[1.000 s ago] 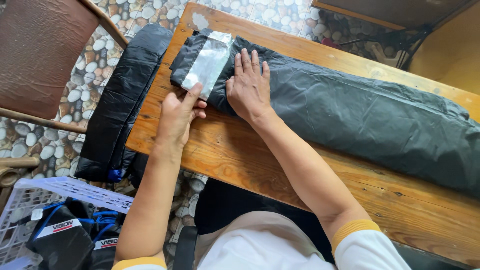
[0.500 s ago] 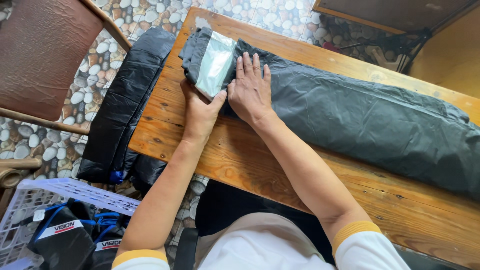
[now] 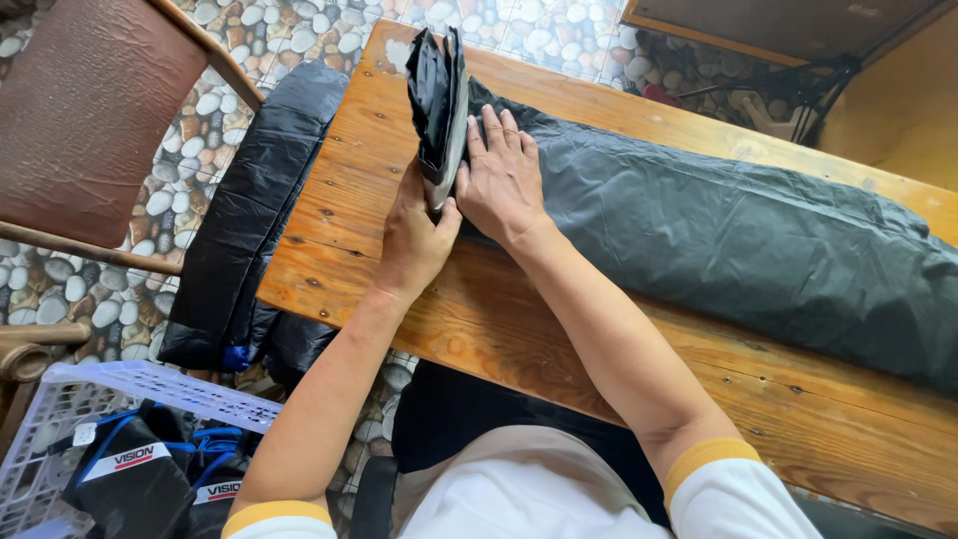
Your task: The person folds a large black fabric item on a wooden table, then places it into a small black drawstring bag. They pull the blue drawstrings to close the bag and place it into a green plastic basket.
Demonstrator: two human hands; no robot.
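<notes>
The person's left hand [image 3: 417, 240] grips the near end of a long dark grey plastic bag [image 3: 718, 230], its fingers closed around the folded end flap [image 3: 439, 100] and holding that flap upright on edge, so that the flap stands just beyond the fingertips with a pale inner face showing along its right side. The right hand [image 3: 502, 180] lies open and flat, palm down, right beside the left one, its fingers spread and pressing on the bag's surface at the foot of the raised flap; the two hands touch at the thumbs (or very nearly so, the gap is too small to tell). The bag stretches away to the right of the right hand, lying lengthwise along the wooden table [image 3: 349, 200], whose bare boards show under both wrists and to the left of the left hand. Further to the left of the left hand, off the table's edge, a second black bag [image 3: 249, 220] hangs down towards the pebble-patterned floor [image 3: 120, 269], and beyond it stands a brown chair [image 3: 85, 110]. Below the left forearm, near the person's elbow, sits a white plastic crate [image 3: 90, 399] holding black packages with blue cords.
</notes>
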